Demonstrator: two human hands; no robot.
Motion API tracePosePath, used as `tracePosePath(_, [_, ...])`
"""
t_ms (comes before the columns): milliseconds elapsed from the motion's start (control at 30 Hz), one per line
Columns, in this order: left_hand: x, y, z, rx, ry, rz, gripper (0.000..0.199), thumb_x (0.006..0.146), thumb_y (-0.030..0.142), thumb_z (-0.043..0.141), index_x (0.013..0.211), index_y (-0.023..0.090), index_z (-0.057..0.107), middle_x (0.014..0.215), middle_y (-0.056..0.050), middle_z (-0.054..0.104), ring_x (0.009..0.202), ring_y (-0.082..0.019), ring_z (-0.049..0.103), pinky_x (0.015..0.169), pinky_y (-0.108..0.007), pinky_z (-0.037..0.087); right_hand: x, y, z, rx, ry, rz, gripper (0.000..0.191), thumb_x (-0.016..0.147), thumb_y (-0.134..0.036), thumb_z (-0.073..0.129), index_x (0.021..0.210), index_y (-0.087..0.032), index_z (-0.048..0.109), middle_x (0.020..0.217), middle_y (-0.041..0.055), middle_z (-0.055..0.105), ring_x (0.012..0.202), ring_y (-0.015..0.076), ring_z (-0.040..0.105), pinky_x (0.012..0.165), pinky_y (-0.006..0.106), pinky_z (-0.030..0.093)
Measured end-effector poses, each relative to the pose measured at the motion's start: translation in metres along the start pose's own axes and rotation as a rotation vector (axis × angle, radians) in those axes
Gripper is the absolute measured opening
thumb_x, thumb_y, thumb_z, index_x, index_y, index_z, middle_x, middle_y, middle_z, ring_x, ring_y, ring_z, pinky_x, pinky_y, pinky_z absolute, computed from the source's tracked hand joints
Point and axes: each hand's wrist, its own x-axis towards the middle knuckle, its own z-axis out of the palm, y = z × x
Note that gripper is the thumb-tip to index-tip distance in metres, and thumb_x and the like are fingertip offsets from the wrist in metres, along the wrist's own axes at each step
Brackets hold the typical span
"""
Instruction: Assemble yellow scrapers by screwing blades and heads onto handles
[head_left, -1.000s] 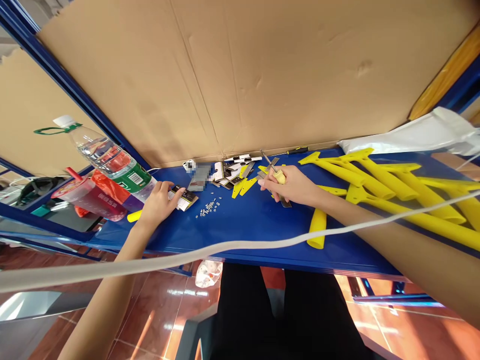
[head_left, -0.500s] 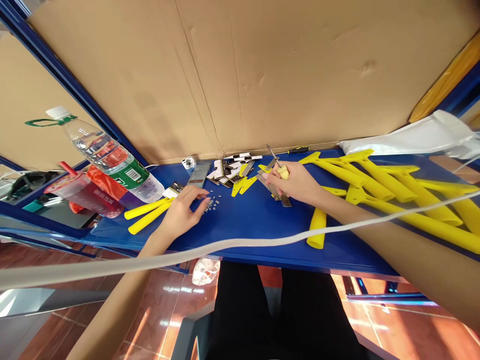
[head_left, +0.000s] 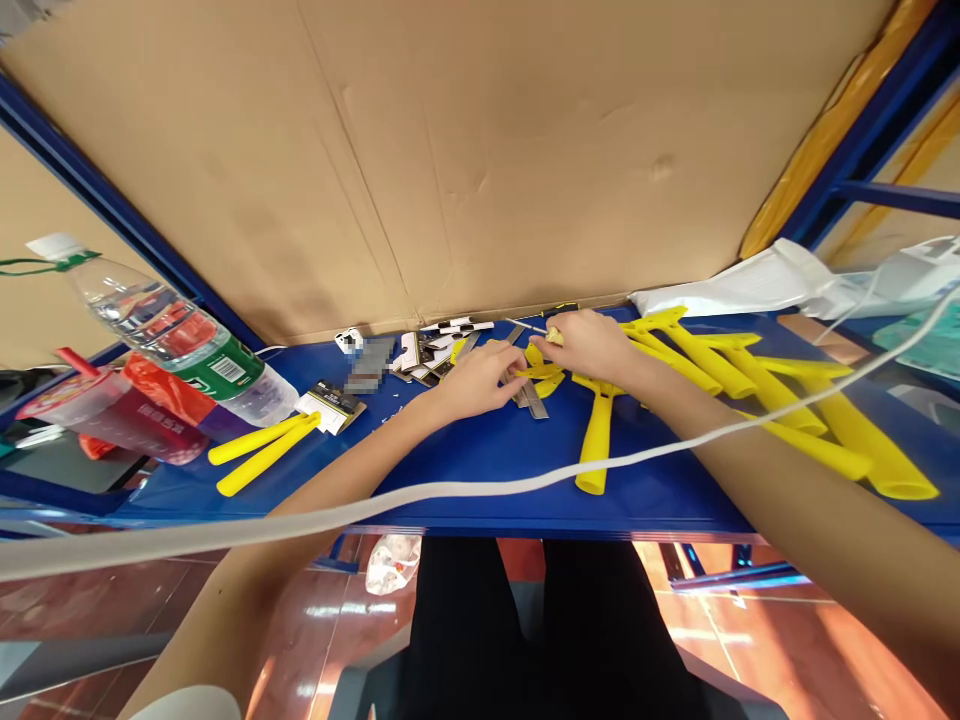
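My right hand (head_left: 583, 345) is closed round a screwdriver (head_left: 553, 335) with a pale yellow handle, its shaft pointing left. My left hand (head_left: 480, 380) is beside it, over the metal blades (head_left: 534, 400), with thumb and fingers drawn together; what they hold, if anything, is too small to make out. Between the hands lie flat yellow plastic pieces (head_left: 547, 382). A yellow handle (head_left: 596, 445) with a wide flat head lies just below my right hand. Tiny screws (head_left: 396, 410) are partly hidden behind my left forearm.
More yellow handles (head_left: 802, 400) are heaped on the right of the blue table (head_left: 480, 470). At left stand a water bottle (head_left: 217, 360) and a red drink cup (head_left: 112, 410), near two packaged yellow handles (head_left: 262, 455). A white cable (head_left: 465, 488) crosses in front.
My left hand has moved right, from the small screws to the blades. The screwdriver has tipped from nearly upright to pointing left. One yellow handle now shows its flat head below my right hand.
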Motion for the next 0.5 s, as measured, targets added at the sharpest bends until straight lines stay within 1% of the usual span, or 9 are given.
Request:
tracePosePath(33, [0.001, 0.012, 0.005, -0.060, -0.005, 0.004, 0.011, 0.108, 0.032, 0.068, 0.105, 0.021, 0.070, 0.107, -0.009, 0.079, 0.103, -0.026, 0.075, 0.092, -0.040, 0.058, 0.002, 0.006, -0.001, -0.033, 0.003, 0.028, 0.047, 0.117, -0.054, 0.054, 0.117, -0.017, 0.084, 0.119, 0.0237, 0.087, 0.117, 0.0421, 0.082, 0.088, 0.042, 0.055])
tracePosePath(100, [-0.002, 0.042, 0.013, -0.187, -0.043, -0.008, 0.024, 0.113, 0.043, 0.065, 0.100, 0.023, 0.066, 0.098, -0.005, 0.078, 0.089, -0.022, 0.073, 0.082, -0.036, 0.056, 0.005, 0.018, -0.001, -0.061, 0.028, 0.064, 0.055, 0.120, -0.057, 0.048, 0.124, -0.016, 0.084, 0.120, 0.0243, 0.087, 0.117, 0.0429, 0.083, 0.090, 0.044, 0.056])
tracePosePath(133, [-0.005, 0.057, 0.015, -0.208, -0.079, -0.006, 0.028, 0.113, 0.049, 0.065, 0.101, 0.024, 0.066, 0.099, -0.005, 0.078, 0.089, -0.022, 0.073, 0.081, -0.036, 0.055, 0.007, 0.023, 0.000, -0.062, 0.047, 0.072, 0.056, 0.120, -0.057, 0.046, 0.125, -0.016, 0.084, 0.121, 0.0243, 0.087, 0.117, 0.0431, 0.083, 0.090, 0.044, 0.056])
tracePosePath(200, [-0.009, 0.087, 0.018, -0.170, -0.138, -0.008, 0.031, 0.112, 0.055, 0.067, 0.102, 0.026, 0.065, 0.103, -0.004, 0.079, 0.095, -0.025, 0.075, 0.081, -0.038, 0.054, 0.009, 0.030, 0.004, -0.048, 0.071, 0.074, 0.057, 0.121, -0.058, 0.045, 0.124, -0.016, 0.083, 0.121, 0.0243, 0.087, 0.116, 0.0434, 0.083, 0.089, 0.045, 0.056])
tracePosePath(267, [-0.009, 0.109, 0.021, -0.128, -0.233, -0.050, 0.034, 0.104, 0.058, 0.075, 0.109, 0.027, 0.062, 0.102, -0.006, 0.079, 0.095, -0.030, 0.077, 0.081, -0.042, 0.055, 0.011, 0.034, 0.008, -0.023, 0.078, 0.069, 0.056, 0.120, -0.060, 0.047, 0.121, -0.016, 0.083, 0.121, 0.0250, 0.086, 0.115, 0.0442, 0.083, 0.089, 0.045, 0.055])
tracePosePath(300, [-0.008, 0.115, 0.023, -0.113, -0.264, -0.088, 0.037, 0.101, 0.057, 0.079, 0.113, 0.027, 0.061, 0.101, -0.007, 0.078, 0.093, -0.033, 0.078, 0.080, -0.044, 0.055, 0.011, 0.035, 0.009, -0.006, 0.078, 0.070, 0.055, 0.119, -0.060, 0.049, 0.118, -0.017, 0.083, 0.120, 0.0254, 0.086, 0.114, 0.0445, 0.082, 0.088, 0.045, 0.055])
tracePosePath(367, [-0.004, 0.119, 0.025, -0.110, -0.279, -0.153, 0.041, 0.096, 0.051, 0.083, 0.119, 0.026, 0.059, 0.100, -0.009, 0.078, 0.089, -0.037, 0.078, 0.079, -0.047, 0.057, 0.012, 0.035, 0.010, 0.049, 0.089, 0.084, 0.052, 0.118, -0.061, 0.052, 0.110, -0.019, 0.082, 0.117, 0.0245, 0.087, 0.111, 0.0437, 0.082, 0.087, 0.045, 0.054])
tracePosePath(433, [-0.002, 0.112, 0.026, -0.153, -0.245, -0.187, 0.039, 0.096, 0.045, 0.082, 0.122, 0.025, 0.059, 0.099, -0.010, 0.077, 0.087, -0.038, 0.078, 0.081, -0.049, 0.058, 0.013, 0.034, 0.008, 0.160, 0.135, 0.109, 0.048, 0.117, -0.060, 0.055, 0.100, -0.021, 0.079, 0.106, 0.0210, 0.086, 0.105, 0.0410, 0.081, 0.086, 0.044, 0.054])
tracePosePath(500, [-0.002, 0.100, 0.023, -0.217, -0.200, -0.199, 0.037, 0.100, 0.043, 0.076, 0.127, 0.025, 0.060, 0.103, -0.011, 0.077, 0.095, -0.039, 0.080, 0.087, -0.050, 0.060, 0.013, 0.035, 0.002, 0.342, 0.239, 0.131, 0.050, 0.118, -0.062, 0.056, 0.091, -0.024, 0.073, 0.092, 0.0164, 0.083, 0.097, 0.0378, 0.079, 0.088, 0.045, 0.056])
